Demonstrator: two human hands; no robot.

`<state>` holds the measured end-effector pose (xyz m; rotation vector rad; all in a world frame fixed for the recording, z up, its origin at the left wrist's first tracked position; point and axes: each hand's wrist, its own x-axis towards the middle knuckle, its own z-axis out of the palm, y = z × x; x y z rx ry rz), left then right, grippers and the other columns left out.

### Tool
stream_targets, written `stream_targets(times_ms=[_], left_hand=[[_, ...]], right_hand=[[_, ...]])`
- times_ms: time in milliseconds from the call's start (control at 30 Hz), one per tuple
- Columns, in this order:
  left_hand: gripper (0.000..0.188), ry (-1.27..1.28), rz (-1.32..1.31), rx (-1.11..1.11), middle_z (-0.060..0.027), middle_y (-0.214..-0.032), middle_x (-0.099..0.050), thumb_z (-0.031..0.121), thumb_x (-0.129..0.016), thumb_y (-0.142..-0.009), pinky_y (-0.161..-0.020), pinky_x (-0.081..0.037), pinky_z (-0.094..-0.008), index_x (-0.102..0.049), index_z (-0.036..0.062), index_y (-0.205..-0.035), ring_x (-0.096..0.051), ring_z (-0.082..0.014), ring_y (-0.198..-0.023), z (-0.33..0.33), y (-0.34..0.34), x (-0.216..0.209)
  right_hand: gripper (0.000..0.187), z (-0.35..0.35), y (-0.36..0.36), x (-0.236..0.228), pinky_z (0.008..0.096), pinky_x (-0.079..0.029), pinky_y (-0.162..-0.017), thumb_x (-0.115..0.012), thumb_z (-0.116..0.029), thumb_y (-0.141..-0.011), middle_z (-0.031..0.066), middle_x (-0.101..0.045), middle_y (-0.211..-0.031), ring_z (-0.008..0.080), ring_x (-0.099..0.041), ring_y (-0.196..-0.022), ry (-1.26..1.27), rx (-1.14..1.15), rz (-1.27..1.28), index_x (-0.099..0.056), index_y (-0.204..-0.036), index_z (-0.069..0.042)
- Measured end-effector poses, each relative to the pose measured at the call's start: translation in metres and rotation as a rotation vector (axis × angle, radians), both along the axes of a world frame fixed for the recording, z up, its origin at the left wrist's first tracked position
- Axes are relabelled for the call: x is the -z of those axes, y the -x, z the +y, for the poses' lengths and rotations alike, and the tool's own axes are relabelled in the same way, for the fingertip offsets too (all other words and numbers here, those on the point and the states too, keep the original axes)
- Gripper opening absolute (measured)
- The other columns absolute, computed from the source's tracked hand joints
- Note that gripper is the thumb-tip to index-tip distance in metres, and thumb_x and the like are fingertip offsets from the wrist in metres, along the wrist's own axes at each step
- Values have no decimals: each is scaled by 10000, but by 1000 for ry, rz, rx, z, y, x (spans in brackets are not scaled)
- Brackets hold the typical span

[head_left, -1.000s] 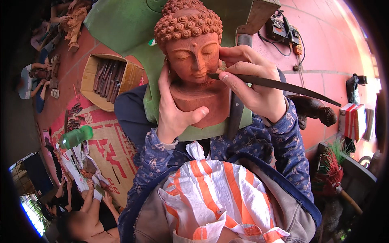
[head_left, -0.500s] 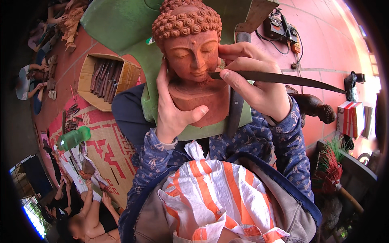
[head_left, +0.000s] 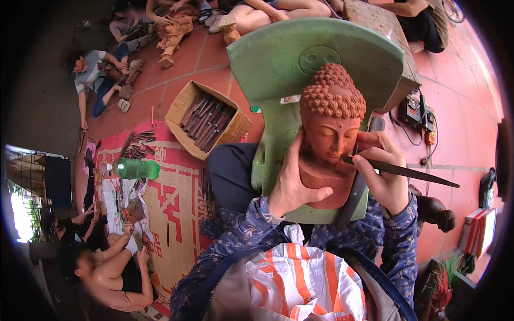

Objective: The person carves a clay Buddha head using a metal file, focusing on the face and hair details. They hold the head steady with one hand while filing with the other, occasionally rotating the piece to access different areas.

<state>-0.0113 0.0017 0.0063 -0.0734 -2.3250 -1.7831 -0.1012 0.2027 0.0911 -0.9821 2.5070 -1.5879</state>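
Note:
A reddish-brown carved wooden Buddha bust (head_left: pixel 332 131) stands on a green plastic chair (head_left: pixel 267 80) in front of me, with tight curls on its head and a plain block below the neck. My left hand (head_left: pixel 297 184) is wrapped against its left side, fingers along the jaw and neck, thumb across the block. In my right hand (head_left: pixel 386 174) is a long, thin dark file (head_left: pixel 412 172), pinched between thumb and fingers. Its inner end meets the bust at the chin; its tapered end points out to the right. A dark flat bar (head_left: pixel 353 198) leans beside the block.
Left of the chair, a cardboard box (head_left: pixel 240 128) holds many dark-handled tools. Beyond it, a patterned mat (head_left: pixel 160 192) carries loose tools and a green bottle (head_left: pixel 138 168). Several people sit working around. A black electrical box (head_left: pixel 411 109) with cords and a dark carving (head_left: pixel 436 211) lie right.
The view has swung left and up, so the bust and both hands now appear lower and farther right, with more of the chair and people showing. Both hands keep their grips.

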Motion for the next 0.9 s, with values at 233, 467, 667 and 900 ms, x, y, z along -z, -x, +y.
stream_targets(times_ms=[233,467,667,900], left_hand=[[1241,35,49,-22,-269,-1534,-295,419,-857,-693,-1181,-270,-444,-95,-60,-1546,-315,-363,-1441,-2,-5,1],[1257,12,54,-17,-269,-1544,-275,457,-858,-692,-1186,-262,-441,-96,-53,-1551,-302,-364,-1448,1,0,4],[1224,15,61,-25,-267,-1560,-252,363,-853,-675,-1183,-266,-460,-100,-29,-1557,-285,-397,-1450,3,-2,1],[1228,8,72,-34,-263,-1560,-261,427,-855,-697,-1194,-251,-438,-111,-45,-1552,-286,-361,-1459,2,-2,5]], right_hand=[[79,-6,-11,0,375,-507,-874,-679,-21,-815,218,-641,-1073,309,-642,-1001,26,10,-39,-701,-820,55],[99,-2,-1,2,362,-495,-861,-674,-31,-828,207,-643,-1075,282,-636,-981,79,-2,-139,-699,-816,65],[86,-2,-4,0,358,-504,-852,-669,-15,-832,206,-647,-1068,272,-642,-978,9,-2,-37,-690,-809,65],[91,-1,-5,6,336,-508,-871,-645,2,-858,205,-642,-1115,248,-643,-994,120,3,-138,-681,-825,79]])
